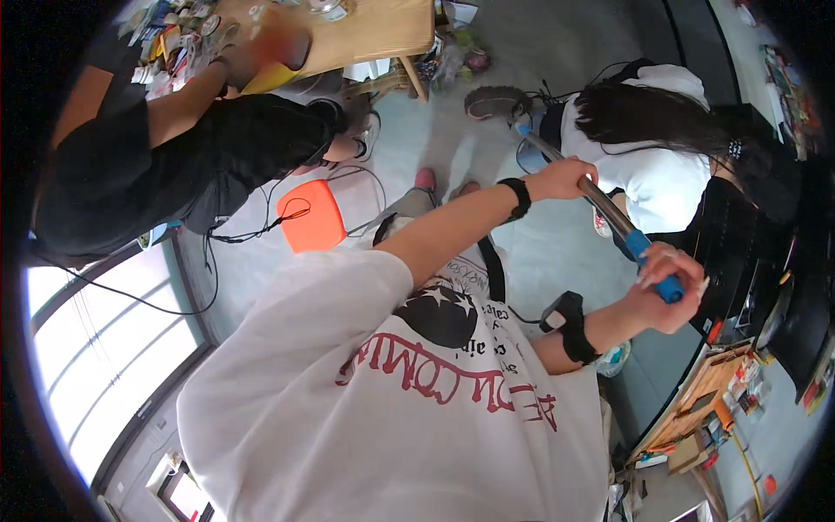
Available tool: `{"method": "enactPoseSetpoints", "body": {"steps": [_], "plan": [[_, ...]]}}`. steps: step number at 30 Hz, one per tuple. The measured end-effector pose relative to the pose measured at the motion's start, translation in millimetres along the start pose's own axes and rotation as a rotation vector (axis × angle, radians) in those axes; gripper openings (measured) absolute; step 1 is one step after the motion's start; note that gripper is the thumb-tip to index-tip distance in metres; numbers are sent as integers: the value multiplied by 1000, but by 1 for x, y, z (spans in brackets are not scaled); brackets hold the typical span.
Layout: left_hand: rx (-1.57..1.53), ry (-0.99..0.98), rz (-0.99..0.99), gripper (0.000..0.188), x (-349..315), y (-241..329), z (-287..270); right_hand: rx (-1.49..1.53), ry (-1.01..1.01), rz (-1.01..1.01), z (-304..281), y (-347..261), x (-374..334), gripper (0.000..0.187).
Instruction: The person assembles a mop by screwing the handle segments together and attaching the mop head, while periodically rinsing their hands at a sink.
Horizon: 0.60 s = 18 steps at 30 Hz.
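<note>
A long pole [615, 211] with a grey metal shaft slants across the right half of the view. My left hand [564, 178] is wrapped round its shaft partway along. My right hand [671, 285] is closed about the blue grip [637, 245] at the near end, fingers curled over it. The far end of the pole has a blue tip, close to a dark, oval, rough-textured thing [497, 103] on the floor. Whether the two are joined, I cannot tell. Black bands circle both my wrists.
A person in black [174, 174] is at the left by a cluttered wooden table [383, 35]. Another person in a white top [665, 165] bends close beside the pole on the right. An orange stool [313, 216] and loose black cables [252, 233] are on the left floor.
</note>
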State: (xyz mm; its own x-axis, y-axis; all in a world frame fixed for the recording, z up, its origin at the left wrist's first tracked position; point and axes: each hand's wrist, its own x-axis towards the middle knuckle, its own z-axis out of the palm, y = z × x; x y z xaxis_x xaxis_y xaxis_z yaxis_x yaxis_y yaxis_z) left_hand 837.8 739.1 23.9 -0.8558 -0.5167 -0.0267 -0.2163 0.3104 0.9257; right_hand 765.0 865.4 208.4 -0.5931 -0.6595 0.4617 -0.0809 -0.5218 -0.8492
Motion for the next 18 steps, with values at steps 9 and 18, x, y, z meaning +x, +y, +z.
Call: {"method": "enactPoseSetpoints", "body": {"steps": [9,18], "plan": [[7,-17,12,23,-45,-2,7,111,102,77,1,-19,-17,46],[-32,-68,-20,33,-113,-21,-34,157,69,192,53,-16,-45,46]]}}
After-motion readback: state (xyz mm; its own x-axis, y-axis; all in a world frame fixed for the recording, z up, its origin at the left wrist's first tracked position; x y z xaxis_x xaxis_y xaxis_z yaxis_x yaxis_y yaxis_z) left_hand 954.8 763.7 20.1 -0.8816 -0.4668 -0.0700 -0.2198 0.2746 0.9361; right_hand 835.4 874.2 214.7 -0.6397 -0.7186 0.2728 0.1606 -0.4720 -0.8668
